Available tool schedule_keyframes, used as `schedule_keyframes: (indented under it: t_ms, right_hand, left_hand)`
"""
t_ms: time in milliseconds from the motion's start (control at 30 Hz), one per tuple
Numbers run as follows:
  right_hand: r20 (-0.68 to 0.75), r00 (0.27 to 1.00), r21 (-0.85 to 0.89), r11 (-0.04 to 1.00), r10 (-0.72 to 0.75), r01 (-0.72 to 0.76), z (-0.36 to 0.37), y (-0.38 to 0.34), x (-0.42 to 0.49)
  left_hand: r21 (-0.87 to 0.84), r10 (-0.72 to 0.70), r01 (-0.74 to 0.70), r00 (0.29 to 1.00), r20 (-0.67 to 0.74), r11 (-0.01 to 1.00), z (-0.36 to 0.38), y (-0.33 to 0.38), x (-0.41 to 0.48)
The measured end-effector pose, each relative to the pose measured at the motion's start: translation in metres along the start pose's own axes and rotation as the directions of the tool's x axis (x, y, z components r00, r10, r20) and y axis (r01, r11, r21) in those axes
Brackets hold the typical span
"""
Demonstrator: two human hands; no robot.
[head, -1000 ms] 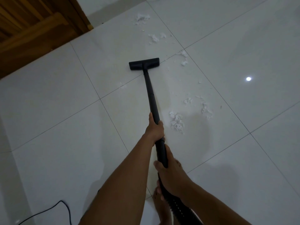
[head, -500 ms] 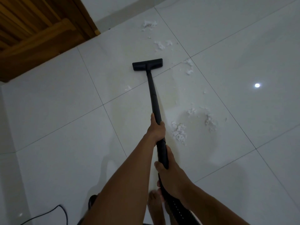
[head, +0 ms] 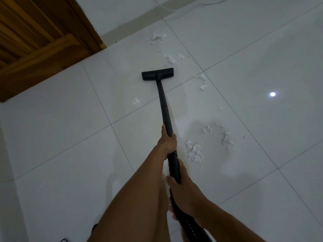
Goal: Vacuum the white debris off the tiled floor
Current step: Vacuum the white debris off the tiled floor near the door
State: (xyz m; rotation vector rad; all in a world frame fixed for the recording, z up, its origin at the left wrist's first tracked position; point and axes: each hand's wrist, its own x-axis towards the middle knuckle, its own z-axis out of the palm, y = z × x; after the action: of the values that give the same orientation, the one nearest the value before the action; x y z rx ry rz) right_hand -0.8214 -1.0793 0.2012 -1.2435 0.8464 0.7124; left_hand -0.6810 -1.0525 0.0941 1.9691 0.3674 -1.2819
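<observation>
Hands, left point(head: 167, 142) and right point(head: 183, 190), around wand point(head: 164, 103)

This is looking like a room in a home. Large glossy white tiles are covering the floor point(head: 52, 137), and a ceiling light is glinting off one of them. A slatted wooden door point(head: 35, 41) in its frame is standing at the far left beside a plain white wall point(head: 122, 13) – a thin white cable point(head: 170, 9) is trailing along its foot. A black household vacuum point(head: 164, 105) is resting on the tiles.
</observation>
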Motion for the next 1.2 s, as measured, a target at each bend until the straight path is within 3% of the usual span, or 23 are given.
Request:
schedule_keyframes:
  t_ms: [333, 667, 1200]
  right_hand:
    - [-0.082, 0.996, -0.149, 0.989, -0.026, 0.014, 0.018, -0.048, 0.042]
    - [-0.086, 0.996, -0.079, 0.997, -0.023, 0.017, 0.023, -0.102, 0.070]
    - [-0.071, 0.997, -0.154, 0.988, -0.015, 0.004, 0.006, -0.057, -0.018]
  left_hand:
    - [0.014, 0.027, -0.028, 0.999, 0.017, 1.000, -0.043, 0.036, 0.030]
    - [0.024, 0.063, -0.063, 0.998, 0.018, 0.998, -0.082, 0.076, 0.058]
    - [0.001, -0.021, 0.021, 0.999, 0.035, 1.000, -0.025, 0.042, -0.028]
